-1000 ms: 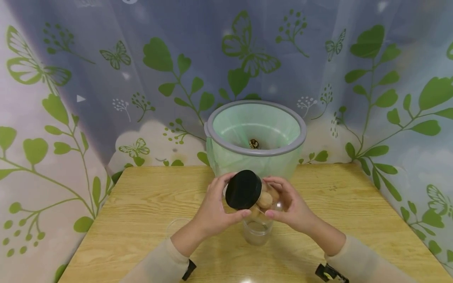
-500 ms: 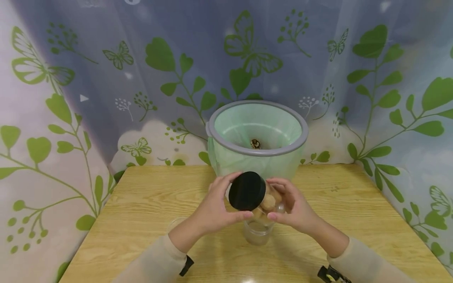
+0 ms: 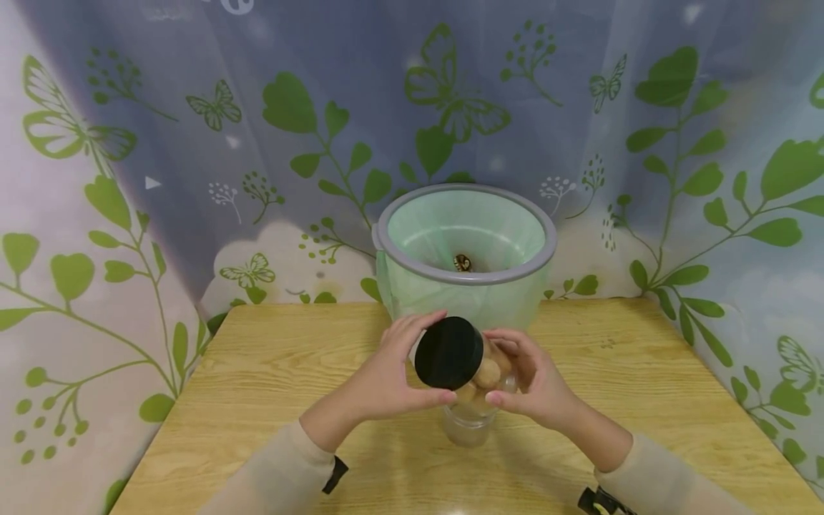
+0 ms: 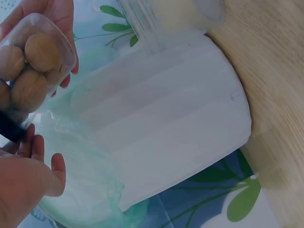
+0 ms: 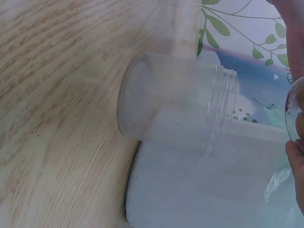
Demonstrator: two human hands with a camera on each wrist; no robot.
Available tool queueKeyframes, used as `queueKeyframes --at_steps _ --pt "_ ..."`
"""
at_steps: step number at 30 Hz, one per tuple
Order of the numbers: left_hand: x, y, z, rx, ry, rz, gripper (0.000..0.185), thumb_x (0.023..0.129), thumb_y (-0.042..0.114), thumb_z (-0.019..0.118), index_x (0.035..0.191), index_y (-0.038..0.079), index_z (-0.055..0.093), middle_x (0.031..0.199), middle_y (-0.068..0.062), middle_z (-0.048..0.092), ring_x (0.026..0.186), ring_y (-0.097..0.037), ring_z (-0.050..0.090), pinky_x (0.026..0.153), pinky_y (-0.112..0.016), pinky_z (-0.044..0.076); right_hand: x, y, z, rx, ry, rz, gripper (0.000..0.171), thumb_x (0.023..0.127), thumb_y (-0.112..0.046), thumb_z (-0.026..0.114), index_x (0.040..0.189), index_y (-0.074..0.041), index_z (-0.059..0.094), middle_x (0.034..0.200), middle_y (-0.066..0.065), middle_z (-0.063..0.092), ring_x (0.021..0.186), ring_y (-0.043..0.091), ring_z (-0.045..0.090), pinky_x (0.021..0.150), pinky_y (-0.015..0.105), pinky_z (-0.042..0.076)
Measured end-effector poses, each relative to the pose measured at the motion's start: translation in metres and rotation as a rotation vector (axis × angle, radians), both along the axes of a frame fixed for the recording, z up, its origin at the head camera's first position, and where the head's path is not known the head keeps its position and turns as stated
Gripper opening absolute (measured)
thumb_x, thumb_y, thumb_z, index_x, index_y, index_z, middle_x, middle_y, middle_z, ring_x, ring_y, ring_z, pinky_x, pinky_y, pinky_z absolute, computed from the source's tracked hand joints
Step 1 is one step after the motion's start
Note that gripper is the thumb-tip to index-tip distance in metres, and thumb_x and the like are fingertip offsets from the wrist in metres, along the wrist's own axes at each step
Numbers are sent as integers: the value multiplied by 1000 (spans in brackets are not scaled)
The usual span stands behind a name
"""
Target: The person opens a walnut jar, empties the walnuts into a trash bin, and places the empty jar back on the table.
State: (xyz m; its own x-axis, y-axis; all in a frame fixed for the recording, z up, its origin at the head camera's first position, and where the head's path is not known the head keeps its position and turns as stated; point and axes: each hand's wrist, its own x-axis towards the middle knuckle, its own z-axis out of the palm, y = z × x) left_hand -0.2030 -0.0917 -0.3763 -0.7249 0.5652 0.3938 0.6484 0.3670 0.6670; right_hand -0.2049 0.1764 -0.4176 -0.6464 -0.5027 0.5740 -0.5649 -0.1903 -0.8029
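Clear jar (image 5: 166, 102), threaded neck, upright on the bench (image 3: 257, 357); above it, tilted, a second jar (image 4: 69, 54) containing round brown nut-like pieces (image 4: 31, 88); left hand (image 3: 398, 370), fingers curled round its black lid (image 3: 448, 352); right hand (image 3: 539, 383), fingers gripping its body; beyond, a grey-rimmed bin (image 3: 463, 277), green-lined, a gold-and-black item (image 3: 462, 263) inside; against one second earlier, both grips unchanged, clear jar slightly more covered.
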Motion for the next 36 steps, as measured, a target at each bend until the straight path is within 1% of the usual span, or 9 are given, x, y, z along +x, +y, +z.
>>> queueKeyframes --at_steps 3,7,12,16,19,22,29,33,36 --pt "-2 -3 2 -12 7 -36 98 79 36 86 158 24 29 154 4 36 143 -19 29 110 -61 27 0 0 0 2 8 -1 68 88 -4 77 141 10 37 137 4 57 123 18 55 99 30 48" --pt "-2 -5 5 -28 -2 -66 97 80 36 84 159 23 28 153 3 35 142 -20 28 109 -62 30 0 1 -1 -1 8 2 68 87 -2 77 141 11 36 137 4 56 123 18 55 99 29 48" --pt "-2 -5 6 -42 10 -52 95 79 39 84 157 20 33 151 3 38 141 -19 29 110 -61 28 0 0 -2 -16 21 12 68 86 1 76 141 10 37 137 4 56 123 18 55 98 29 49" --pt "0 -2 7 -38 43 0 93 77 42 85 154 17 38 148 4 43 138 -17 33 110 -58 28 -3 0 -4 -26 83 23 68 86 4 76 142 9 37 138 7 55 125 19 55 100 29 48" --pt "2 1 7 -37 72 49 91 77 44 84 152 16 42 145 3 46 136 -17 36 110 -57 27 -5 0 -4 -27 105 16 70 84 5 77 141 10 36 139 7 55 127 19 53 103 28 45" --pt "5 5 7 -40 91 103 89 77 48 83 150 15 44 143 2 48 135 -18 38 110 -56 26 -5 -1 -5 -25 91 -8 71 83 4 79 139 11 36 139 5 56 128 18 52 106 28 42" --pt "12 12 9 -73 98 232 87 77 57 81 146 14 49 142 -1 53 134 -21 42 109 -53 26 -2 0 -4 -17 79 -59 73 80 8 79 139 14 35 140 3 55 128 17 51 108 27 40" --pt "19 16 11 -104 88 308 88 77 62 79 145 13 51 139 -2 55 131 -24 44 106 -52 28 -1 0 -4 -9 72 -85 74 79 10 78 140 13 35 141 2 54 130 16 50 109 27 39" --pt "22 19 12 -132 79 343 90 77 65 77 145 13 51 139 -3 56 130 -26 45 105 -53 28 -1 0 -5 -5 71 -98 74 79 11 78 140 13 36 141 2 54 130 16 50 109 27 38"
